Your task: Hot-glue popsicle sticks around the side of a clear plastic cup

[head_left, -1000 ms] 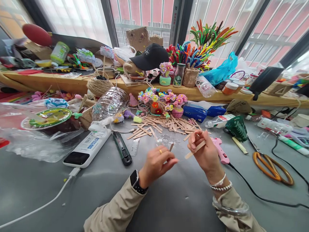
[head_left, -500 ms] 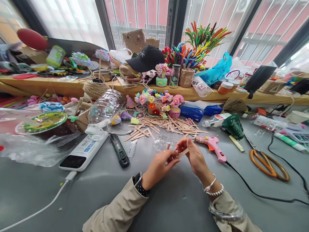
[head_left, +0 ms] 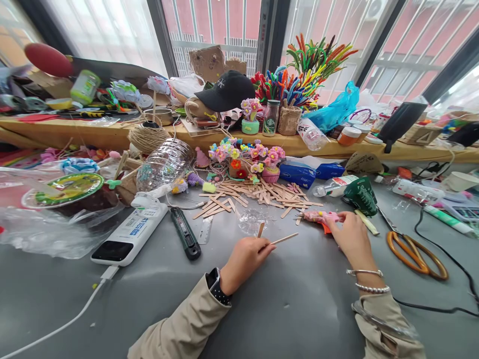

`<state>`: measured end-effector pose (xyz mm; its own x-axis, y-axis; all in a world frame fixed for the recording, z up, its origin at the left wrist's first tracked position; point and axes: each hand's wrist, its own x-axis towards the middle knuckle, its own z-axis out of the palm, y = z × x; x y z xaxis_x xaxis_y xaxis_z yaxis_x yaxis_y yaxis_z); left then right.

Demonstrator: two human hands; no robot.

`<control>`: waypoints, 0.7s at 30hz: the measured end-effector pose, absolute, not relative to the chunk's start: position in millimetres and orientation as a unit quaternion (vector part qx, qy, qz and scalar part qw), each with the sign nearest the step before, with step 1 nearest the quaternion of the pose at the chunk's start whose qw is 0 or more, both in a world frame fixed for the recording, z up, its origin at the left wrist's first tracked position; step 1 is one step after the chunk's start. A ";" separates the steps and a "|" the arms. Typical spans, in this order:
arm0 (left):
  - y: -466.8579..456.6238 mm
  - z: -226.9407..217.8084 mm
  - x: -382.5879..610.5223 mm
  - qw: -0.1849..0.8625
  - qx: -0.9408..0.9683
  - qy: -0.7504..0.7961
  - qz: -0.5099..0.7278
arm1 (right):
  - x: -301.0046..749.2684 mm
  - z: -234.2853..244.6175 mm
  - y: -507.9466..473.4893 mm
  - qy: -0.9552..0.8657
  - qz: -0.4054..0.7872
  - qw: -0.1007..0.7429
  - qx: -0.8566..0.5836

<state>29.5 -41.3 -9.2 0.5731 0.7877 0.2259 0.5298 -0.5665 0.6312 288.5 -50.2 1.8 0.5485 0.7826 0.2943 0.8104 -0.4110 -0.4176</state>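
R hand point(head_left: 354, 237) moved off L hand point(head_left: 243, 262) since ~0.5 sec ago, now on the pink hot glue gun point(head_left: 318, 217) lying on the grey surface point(head_left: 292, 324). Handle's mostly covered, so can't tell if that grip's fully closed. L's pinching 2 wooden craft sticks point(head_left: 285, 238) above the surface, nearer the cam than the loose stick pile point(head_left: 262, 192).

Two wooden sticks point(head_left: 285, 238) (splayed) near a pink glue gun point(head_left: 316, 216)
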 end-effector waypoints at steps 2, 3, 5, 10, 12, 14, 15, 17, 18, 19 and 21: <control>-40.9 -8.7 30.1 0.269 0.845 0.385 0.254 | 293.3 -7.8 -51.8 -0.477 -0.045 0.157 -0.863; -40.7 -8.2 30.4 0.274 0.845 0.381 0.255 | 293.2 -11.8 -51.9 -0.476 -0.043 0.125 -0.869; -40.7 -6.8 31.0 0.288 0.843 0.377 0.253 | 291.0 -17.6 -50.8 -0.474 -0.043 0.088 -0.875; -41.6 -2.7 31.0 0.319 0.825 0.410 0.222 | 292.2 -21.9 -44.3 -0.499 -0.046 0.073 -0.862; -42.2 -2.6 31.0 0.294 0.831 0.426 0.203 | 295.3 -19.8 -42.9 -0.502 -0.031 0.080 -0.861; -42.7 -3.8 31.2 0.259 0.843 0.433 0.188 | 296.8 -14.9 -43.1 -0.496 -0.027 0.097 -0.862; -43.0 -4.7 31.4 0.240 0.849 0.434 0.183 | 296.7 -11.6 -43.8 -0.490 -0.028 0.110 -0.864; -43.3 -6.6 31.7 0.206 0.859 0.436 0.172 | 294.5 -4.8 -46.3 -0.471 -0.024 0.141 -0.871; -43.3 -7.5 31.8 0.190 0.862 0.439 0.167 | 292.7 -1.9 -48.1 -0.463 -0.019 0.158 -0.872; -43.3 -8.3 31.9 0.176 0.865 0.443 0.160 | 290.4 0.2 -50.2 -0.457 -0.019 0.174 -0.872; -43.1 -9.4 32.1 0.156 0.868 0.449 0.146 | 284.9 1.5 -55.5 -0.466 -0.022 0.198 -0.862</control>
